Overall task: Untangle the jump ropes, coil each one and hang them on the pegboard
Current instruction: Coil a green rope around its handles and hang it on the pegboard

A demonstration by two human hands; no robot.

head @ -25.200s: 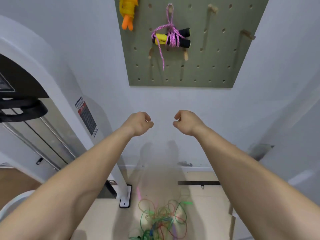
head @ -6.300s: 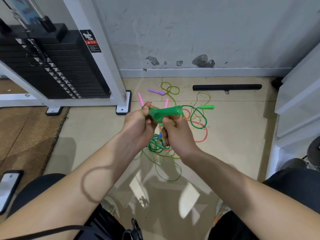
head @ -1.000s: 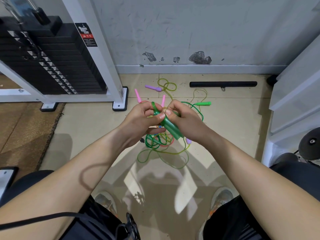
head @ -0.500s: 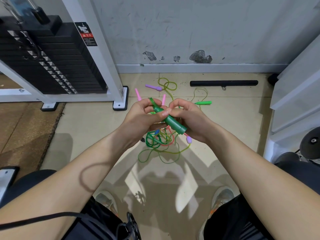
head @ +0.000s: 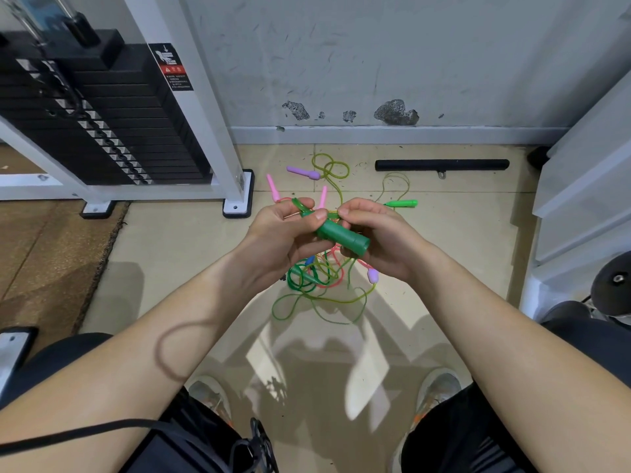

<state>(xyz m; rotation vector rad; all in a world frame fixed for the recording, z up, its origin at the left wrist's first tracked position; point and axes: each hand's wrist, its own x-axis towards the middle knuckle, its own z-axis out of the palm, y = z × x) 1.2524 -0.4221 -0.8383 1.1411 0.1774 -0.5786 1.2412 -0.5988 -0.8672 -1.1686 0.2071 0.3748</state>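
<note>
A dark green jump rope handle (head: 342,234) lies slanted between both hands above the floor. My left hand (head: 283,235) pinches its thin upper end, where the green cord leaves it. My right hand (head: 382,238) curls round the thick lower part and pinches the cord near the left thumb. Below them a tangle of green, yellow-green and pink ropes (head: 319,285) lies on the tiles. Loose handles lie around it: a bright green one (head: 401,203), a purple one (head: 302,172), two pink ones (head: 273,188), a lilac one (head: 372,275). The pegboard is out of view.
A weight-stack machine (head: 102,114) with a white frame foot (head: 239,199) stands at the left. A black bar (head: 442,164) lies along the wall. White cabinet steps (head: 580,199) rise at the right. A brown mat (head: 51,254) covers the left floor. My knees and shoes fill the bottom.
Over the last second the hands rose slightly and turned the green handle flatter. The left thumb moved onto the handle's thin end. The floor tangle has hardly shifted.
</note>
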